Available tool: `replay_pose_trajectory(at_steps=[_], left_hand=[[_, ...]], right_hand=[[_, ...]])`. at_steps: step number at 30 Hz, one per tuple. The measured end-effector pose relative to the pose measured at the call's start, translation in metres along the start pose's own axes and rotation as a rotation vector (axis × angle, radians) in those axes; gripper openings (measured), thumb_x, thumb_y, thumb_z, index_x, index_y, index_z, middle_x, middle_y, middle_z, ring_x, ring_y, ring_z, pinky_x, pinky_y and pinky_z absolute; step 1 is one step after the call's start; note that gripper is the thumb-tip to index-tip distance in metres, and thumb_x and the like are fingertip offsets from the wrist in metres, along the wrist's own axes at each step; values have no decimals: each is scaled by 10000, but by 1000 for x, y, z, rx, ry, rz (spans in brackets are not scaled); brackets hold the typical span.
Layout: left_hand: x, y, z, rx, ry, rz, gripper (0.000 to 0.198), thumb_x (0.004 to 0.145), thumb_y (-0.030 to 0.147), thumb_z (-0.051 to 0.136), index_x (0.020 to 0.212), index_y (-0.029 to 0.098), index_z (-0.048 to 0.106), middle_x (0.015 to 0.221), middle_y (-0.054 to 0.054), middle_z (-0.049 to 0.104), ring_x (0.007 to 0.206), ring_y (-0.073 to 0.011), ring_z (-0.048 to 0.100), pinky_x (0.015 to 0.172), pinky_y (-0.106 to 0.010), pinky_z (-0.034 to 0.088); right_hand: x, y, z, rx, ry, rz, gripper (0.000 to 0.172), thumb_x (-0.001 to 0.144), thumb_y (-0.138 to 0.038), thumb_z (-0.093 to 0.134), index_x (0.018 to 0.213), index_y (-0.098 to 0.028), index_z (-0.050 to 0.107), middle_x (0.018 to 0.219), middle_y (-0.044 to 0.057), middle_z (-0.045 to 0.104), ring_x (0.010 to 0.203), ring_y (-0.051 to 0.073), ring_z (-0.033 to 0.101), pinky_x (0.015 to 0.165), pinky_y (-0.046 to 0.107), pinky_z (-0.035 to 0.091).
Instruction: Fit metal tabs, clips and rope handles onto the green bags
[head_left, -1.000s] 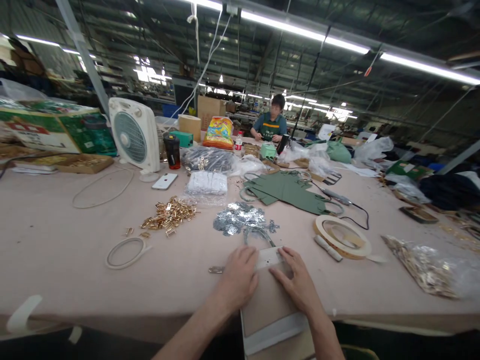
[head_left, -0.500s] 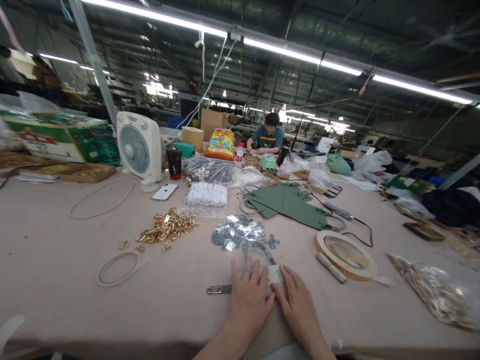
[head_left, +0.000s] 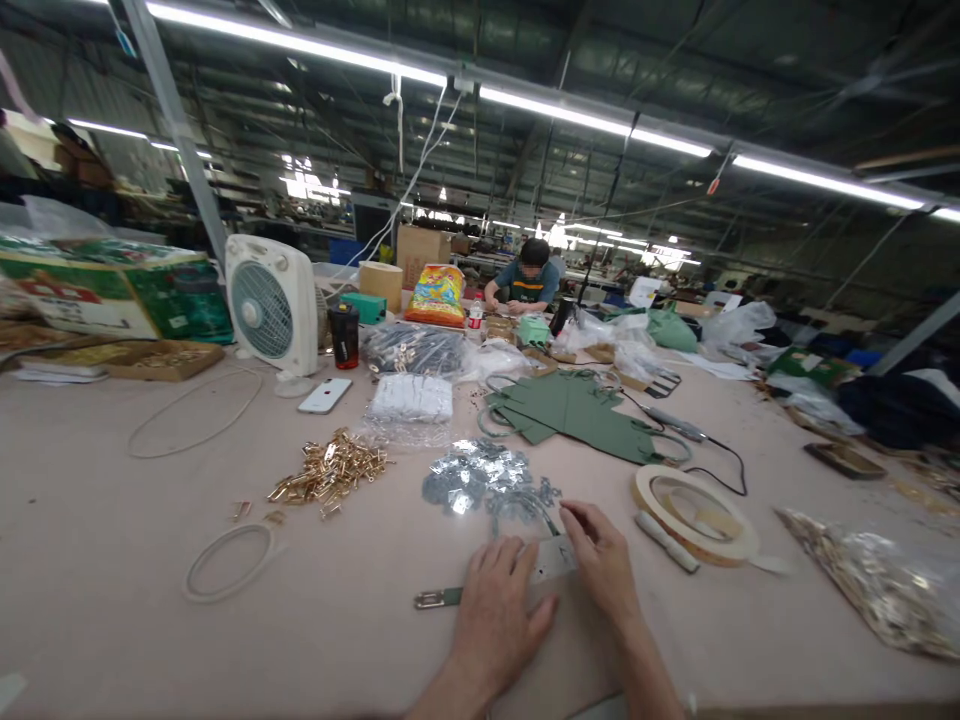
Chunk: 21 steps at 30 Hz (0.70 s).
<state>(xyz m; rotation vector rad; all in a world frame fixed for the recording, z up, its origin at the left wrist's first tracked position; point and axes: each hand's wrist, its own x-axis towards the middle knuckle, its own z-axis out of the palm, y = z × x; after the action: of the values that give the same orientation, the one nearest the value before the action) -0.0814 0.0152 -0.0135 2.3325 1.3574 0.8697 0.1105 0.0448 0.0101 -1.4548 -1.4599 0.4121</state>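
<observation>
A flat pale grey panel (head_left: 553,562) with small dark holes near its far edge lies in front of me. My left hand (head_left: 501,602) rests palm down on it, fingers stretched out. From under that hand, a green strap end with a metal buckle (head_left: 430,599) sticks out leftward. Over the panel's far right corner is my right hand (head_left: 604,562), its fingers bent and the tips drawn together; whatever they pinch is too small to tell. A green strap loop (head_left: 534,504) runs out beyond the panel, next to a pile of thin silver metal plates (head_left: 476,475).
Gold metal fittings (head_left: 334,470) and a white coil (head_left: 229,563) lie to the left. On the right are tape rolls (head_left: 645,490) and a bag of fittings (head_left: 862,580). Green panels (head_left: 574,412), a phone (head_left: 325,395) and a fan (head_left: 271,305) sit further back. A co-worker (head_left: 529,275) sits opposite.
My right hand has lifted from lying flat, and its fingers have curled together at the panel's far corner. The left hand stays on the panel, fingers slightly drawn back. The view has shifted slightly.
</observation>
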Motion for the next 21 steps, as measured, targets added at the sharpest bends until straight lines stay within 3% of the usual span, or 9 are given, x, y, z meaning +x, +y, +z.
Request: replay_pose_trajectory(at_steps=[2,5,9,12,16,21], left_hand=[[0,1,-1,-4,2,-5,513,918,455,689,1392,290,580,1370,-58,626,1297,-294,539,1184,-523,381],[0,2,-3,-17,0,-15,515,911,459,699,1383,287,584,1343,-58,634,1278,-294,546,1179,-519,386],[-1,2,-2,-23,9,-14,543,918,483,689,1411,290,570,1363,-68,630,1295,-302,539,1192,-518,375],[-2,1,-2,-18,12,-11,540,918,482,692,1410,293,572,1368,-66,627,1303,-302,536,1192,-515,376],[-2,2,-4,-7,10,-5,521,925,480,686,1398,289,578,1359,-65,630,1288,-298,545,1172,-511,394],[-1,3,-3,31,19,17,507,930,438,687,1395,267,579,1377,-71,627,1307,-295,534,1178,-519,378]], right_hand=[[17,-2,12,7,-189,-16,268,961,-414,599,1056,-218,757,1068,86,765,975,256,708,886,356,560],[34,5,30,-254,-362,-43,201,914,-294,623,1002,-225,789,1004,73,778,922,246,720,873,346,546],[50,16,41,-459,-435,-51,245,850,-196,653,1018,-263,818,1027,72,784,974,263,720,906,357,520],[60,17,42,-478,-495,-57,304,781,-161,708,1019,-305,828,1036,48,791,988,261,714,895,339,510],[70,16,43,-474,-561,-38,315,725,-126,751,971,-303,836,910,26,784,863,229,701,811,300,490],[71,16,45,-377,-536,9,246,672,-57,762,840,-234,793,808,19,721,790,206,643,780,300,445]])
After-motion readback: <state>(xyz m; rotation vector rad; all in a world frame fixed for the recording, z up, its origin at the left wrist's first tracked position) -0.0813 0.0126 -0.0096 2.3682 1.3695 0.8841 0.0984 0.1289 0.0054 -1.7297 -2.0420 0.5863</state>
